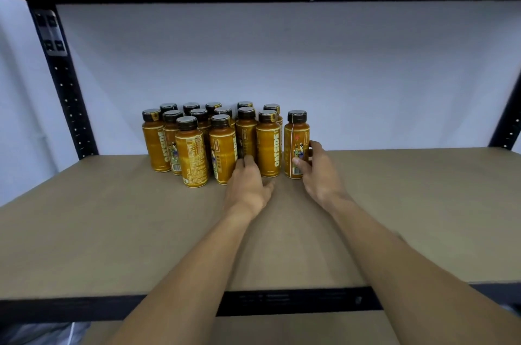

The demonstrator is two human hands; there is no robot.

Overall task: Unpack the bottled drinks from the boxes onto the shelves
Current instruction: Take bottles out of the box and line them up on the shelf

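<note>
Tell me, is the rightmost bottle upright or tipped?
Upright: the rightmost bottle stands on its base on the shelf, black cap uppermost, with the right hand gripping its lower half.

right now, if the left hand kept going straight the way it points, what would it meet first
The left hand would meet the shaded second-row bottle first; its fingertips seem to touch it, though depth is unclear.

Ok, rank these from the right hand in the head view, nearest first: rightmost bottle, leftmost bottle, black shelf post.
1. rightmost bottle: gripped by the right hand.
2. leftmost bottle: far left end of the group.
3. black shelf post: beyond that, at the shelf's left end.
</note>
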